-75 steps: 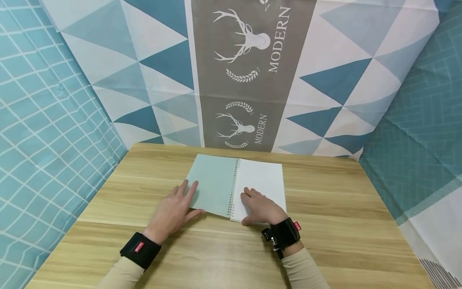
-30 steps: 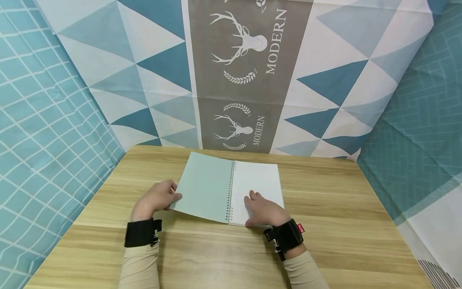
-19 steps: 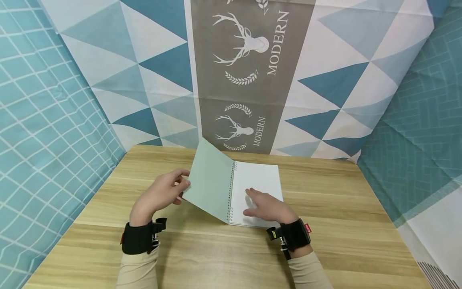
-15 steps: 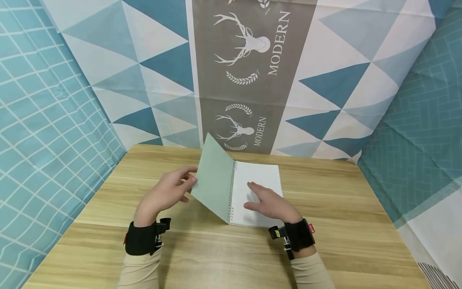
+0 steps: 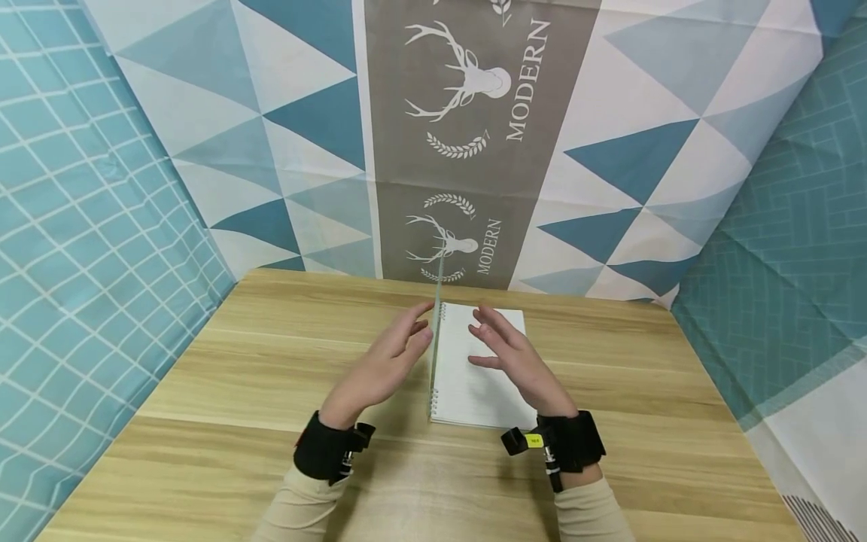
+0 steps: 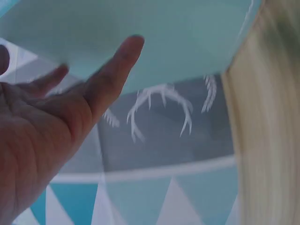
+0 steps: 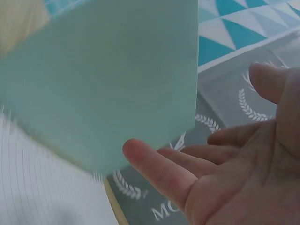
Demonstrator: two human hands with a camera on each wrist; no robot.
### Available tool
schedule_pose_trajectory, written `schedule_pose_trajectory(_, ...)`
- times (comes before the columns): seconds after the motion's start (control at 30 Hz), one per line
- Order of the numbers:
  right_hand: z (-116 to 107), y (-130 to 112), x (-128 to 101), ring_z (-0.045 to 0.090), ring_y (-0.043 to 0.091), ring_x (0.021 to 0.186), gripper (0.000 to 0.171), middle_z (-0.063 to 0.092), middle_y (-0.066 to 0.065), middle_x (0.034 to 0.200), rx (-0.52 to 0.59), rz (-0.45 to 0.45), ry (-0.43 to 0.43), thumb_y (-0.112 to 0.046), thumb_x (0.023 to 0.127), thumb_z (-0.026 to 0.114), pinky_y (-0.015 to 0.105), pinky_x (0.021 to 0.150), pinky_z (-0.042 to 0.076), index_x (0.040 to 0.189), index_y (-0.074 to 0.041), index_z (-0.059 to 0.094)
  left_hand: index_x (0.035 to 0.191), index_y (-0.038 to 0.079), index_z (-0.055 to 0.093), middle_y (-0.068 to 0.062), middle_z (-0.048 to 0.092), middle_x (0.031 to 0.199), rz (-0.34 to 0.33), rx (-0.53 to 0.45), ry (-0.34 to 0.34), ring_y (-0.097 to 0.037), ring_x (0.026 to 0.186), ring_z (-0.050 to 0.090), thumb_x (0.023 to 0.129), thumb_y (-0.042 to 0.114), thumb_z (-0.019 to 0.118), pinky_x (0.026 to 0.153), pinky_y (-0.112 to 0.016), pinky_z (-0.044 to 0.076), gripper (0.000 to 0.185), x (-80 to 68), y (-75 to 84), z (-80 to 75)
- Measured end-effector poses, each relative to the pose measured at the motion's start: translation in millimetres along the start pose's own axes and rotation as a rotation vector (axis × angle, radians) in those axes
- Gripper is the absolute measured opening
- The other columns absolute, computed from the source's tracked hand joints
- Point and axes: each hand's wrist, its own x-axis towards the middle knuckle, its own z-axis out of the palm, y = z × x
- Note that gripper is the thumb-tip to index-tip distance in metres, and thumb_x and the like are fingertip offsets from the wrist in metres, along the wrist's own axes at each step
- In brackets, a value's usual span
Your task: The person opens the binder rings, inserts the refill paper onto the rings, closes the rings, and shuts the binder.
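A spiral notebook (image 5: 463, 391) lies on the table with its lined white page facing up. Its pale green cover (image 7: 112, 79) stands upright, edge-on in the head view, hinged on the wire spiral (image 5: 434, 403). My left hand (image 5: 382, 365) is at the cover's left face, fingers extended and fingertips right at it; the left wrist view shows the same hand (image 6: 61, 117) beside the green sheet. Above the white page hovers my right hand (image 5: 518, 361), its fingers spread and holding nothing, facing the cover's other side. In the right wrist view its fingers (image 7: 161, 176) overlap the cover.
The wooden table (image 5: 237, 391) extends around the notebook on all sides. Behind it hangs a patterned cloth (image 5: 474, 173) with deer and triangles, and a blue checked cloth (image 5: 101, 248) hangs at the left.
The cover has swung up from lying flat at the left to upright. My left hand let go of its pinched edge and moved right with it; my right hand lifted off the page.
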Motion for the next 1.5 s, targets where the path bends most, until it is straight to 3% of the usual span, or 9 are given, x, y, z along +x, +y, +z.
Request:
schedule_pose_trajectory(0.1,-2,-1,-2,0.032,0.03,0.154,0.065,0.024,0.007,0.169,0.095,-0.011,0.006,-0.041,0.108,0.046,0.047,0.102,0.055,0.164,-0.018,0.019,0.16,0.018,0.028,-0.009,0.03,0.165,0.006,-0.003,0.007,-0.038,0.151,0.036,0.111,0.035,0.04,0.117,-0.059,0.037,0.054,2.5,1.0,12.3)
schedule_pose_trajectory(0.23,-7,-2,-4,0.034,0.031,0.153,0.061,0.026,0.009,0.168,0.155,-0.003,0.015,-0.036,0.11,0.044,0.046,0.099,0.057,0.163,-0.019,0.02,0.161,0.012,0.025,-0.012,0.025,0.167,0.0,-0.01,-0.032,-0.038,0.153,0.03,0.11,0.033,0.043,0.116,-0.06,0.038,0.058,6.6,-2.9,26.9)
schedule_pose_trajectory(0.37,-13,-2,-5,0.037,0.035,0.152,0.063,0.028,0.012,0.167,0.143,0.018,0.029,-0.038,0.11,0.043,0.043,0.098,0.057,0.164,-0.018,0.018,0.162,0.007,0.017,-0.014,0.017,0.169,-0.019,0.028,-0.073,-0.033,0.157,0.019,0.108,0.034,0.048,0.123,-0.058,0.027,0.068,9.6,-9.8,37.9)
schedule_pose_trajectory(0.5,-18,-2,-6,0.042,0.036,0.148,0.066,0.035,0.011,0.164,0.085,0.037,0.055,-0.044,0.108,0.045,0.043,0.1,0.055,0.163,-0.018,0.02,0.163,0.005,0.012,-0.018,0.009,0.171,-0.067,0.051,-0.071,-0.031,0.16,0.009,0.107,0.034,0.051,0.127,-0.056,0.016,0.074,10.8,-17.9,43.8)
schedule_pose_trajectory(0.77,-24,-3,-7,0.04,0.039,0.148,0.067,0.036,0.016,0.163,0.075,0.054,0.075,-0.039,0.108,0.047,0.042,0.099,0.055,0.163,-0.013,0.019,0.162,0.004,0.016,-0.018,0.017,0.17,-0.161,0.018,-0.054,-0.033,0.158,0.017,0.107,0.033,0.051,0.126,-0.055,0.02,0.071,13.9,-33.5,50.0)
schedule_pose_trajectory(0.9,-28,-4,-9,0.035,0.036,0.151,0.072,0.028,0.014,0.167,0.012,0.113,0.115,-0.044,0.107,0.048,0.048,0.106,0.05,0.164,-0.012,0.016,0.161,0.002,0.02,-0.019,0.021,0.169,-0.185,-0.019,-0.06,-0.035,0.157,0.021,0.106,0.029,0.053,0.125,-0.056,0.023,0.07,15.4,-39.2,53.6)
schedule_pose_trajectory(1.1,-37,-2,-12,0.026,0.037,0.155,0.078,0.02,0.016,0.17,-0.18,0.179,0.182,-0.048,0.106,0.049,0.064,0.116,0.035,0.164,-0.009,0.015,0.16,0.005,0.025,-0.018,0.026,0.167,-0.201,-0.038,-0.095,-0.036,0.155,0.026,0.106,0.03,0.054,0.124,-0.057,0.026,0.067,15.0,-40.2,58.7)
schedule_pose_trajectory(1.3,-50,5,-16,0.031,0.045,0.151,0.079,0.021,0.024,0.168,-0.41,0.194,0.152,-0.048,0.106,0.048,0.06,0.114,0.04,0.161,0.0,0.019,0.158,0.005,0.03,-0.019,0.029,0.166,-0.173,-0.006,-0.116,-0.035,0.156,0.025,0.106,0.029,0.053,0.125,-0.055,0.024,0.063,14.4,-39.9,62.5)
schedule_pose_trajectory(1.5,-62,15,-21,0.025,0.044,0.154,0.076,0.022,0.025,0.167,-0.47,0.23,0.099,-0.046,0.107,0.047,0.059,0.12,0.032,0.16,0.004,0.022,0.157,0.004,0.034,-0.021,0.03,0.165,-0.2,0.037,-0.118,-0.036,0.156,0.023,0.106,0.029,0.052,0.125,-0.056,0.023,0.059,13.1,-44.6,64.5)
